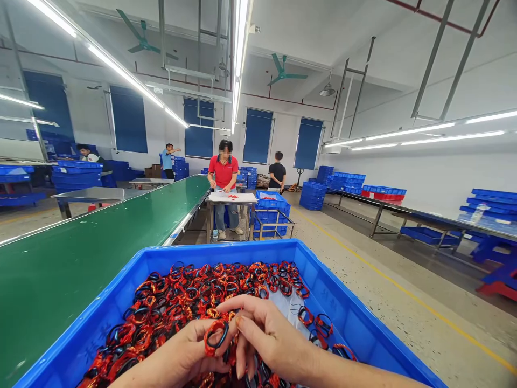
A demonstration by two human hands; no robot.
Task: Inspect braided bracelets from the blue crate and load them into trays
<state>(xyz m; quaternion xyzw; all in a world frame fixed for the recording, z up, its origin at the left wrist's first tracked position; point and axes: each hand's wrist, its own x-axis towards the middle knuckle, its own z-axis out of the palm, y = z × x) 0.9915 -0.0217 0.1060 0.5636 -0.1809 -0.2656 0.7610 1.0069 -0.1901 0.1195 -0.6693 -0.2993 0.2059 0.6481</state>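
Over the blue crate (335, 302), I pinch the red-and-black band (208, 339) in my left hand (189, 345), best held steady and undistorted beside my right hand (272, 337), whose grip I cannot determine.

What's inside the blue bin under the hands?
The blue bin holds heaped red-and-black loops, sparser at right, where a whitish sheet shows. Covered, so not visible: whatever lies beneath loops and sheet, or behind the left hand and right hand.
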